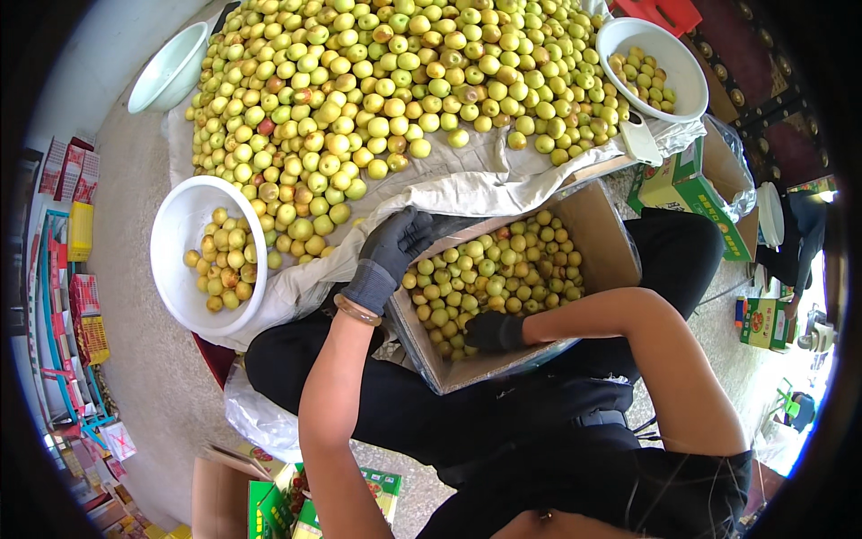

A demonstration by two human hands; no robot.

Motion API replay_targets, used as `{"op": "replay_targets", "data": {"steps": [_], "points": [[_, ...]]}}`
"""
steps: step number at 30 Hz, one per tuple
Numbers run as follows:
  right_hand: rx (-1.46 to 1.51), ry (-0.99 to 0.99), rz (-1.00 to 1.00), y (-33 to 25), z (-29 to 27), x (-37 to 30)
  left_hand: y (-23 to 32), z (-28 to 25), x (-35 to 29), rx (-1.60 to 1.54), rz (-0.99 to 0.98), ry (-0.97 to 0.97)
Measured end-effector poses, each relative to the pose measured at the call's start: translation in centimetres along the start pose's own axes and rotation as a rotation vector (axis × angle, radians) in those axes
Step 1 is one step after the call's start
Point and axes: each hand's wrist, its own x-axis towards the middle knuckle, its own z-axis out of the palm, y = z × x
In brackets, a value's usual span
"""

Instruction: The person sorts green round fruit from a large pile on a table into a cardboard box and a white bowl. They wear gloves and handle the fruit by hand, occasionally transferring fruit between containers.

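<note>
At centre-left, a white bowl (182,292) of fruit stands near the left hand (388,256), perhaps for reach. The left hand lies, fingers together, at the upper-left corner of the box (600,235), seemingly steadying it; whether it clamps, I cannot tell. Mid-frame, the box holds green-yellow fruit (503,269); the right hand (494,332) dips in, grip hidden. Rumpled cloth (449,196) separates box from heap (359,99); upper right, another bowl (693,97).

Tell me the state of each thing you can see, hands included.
Lap box: open, holding loose fruit
Fruit pile: heaped loosely
Cloth: rumpled
Left white basin: part-filled
Right white basin: part-filled
Green box, right: open
Left hand: gloved, at lap box's edge, grip unclear
Right hand: gloved, inside lap box, grip unclear
</note>
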Motion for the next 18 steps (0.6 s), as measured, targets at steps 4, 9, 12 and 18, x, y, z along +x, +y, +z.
{"op": "replay_targets", "data": {"steps": [4,9,12,18], "points": [[0.07,0.404,0.231,3.0,-0.6,-4.0,0.1,-0.2,-0.3,-0.027,-0.011,0.027],[0.209,0.8,0.902,11.6,-4.5,-11.0,-0.1,1.1,-0.4,0.04,-0.006,0.036],[0.113,0.877,0.839,14.6,-3.1,-12.0,-0.1,0.4,0.2,0.035,-0.016,-0.028],[0.271,0.47,0.589,7.6,-7.3,-10.7,0.2,1.0,-0.2,0.149,-0.26,-0.107]]}}
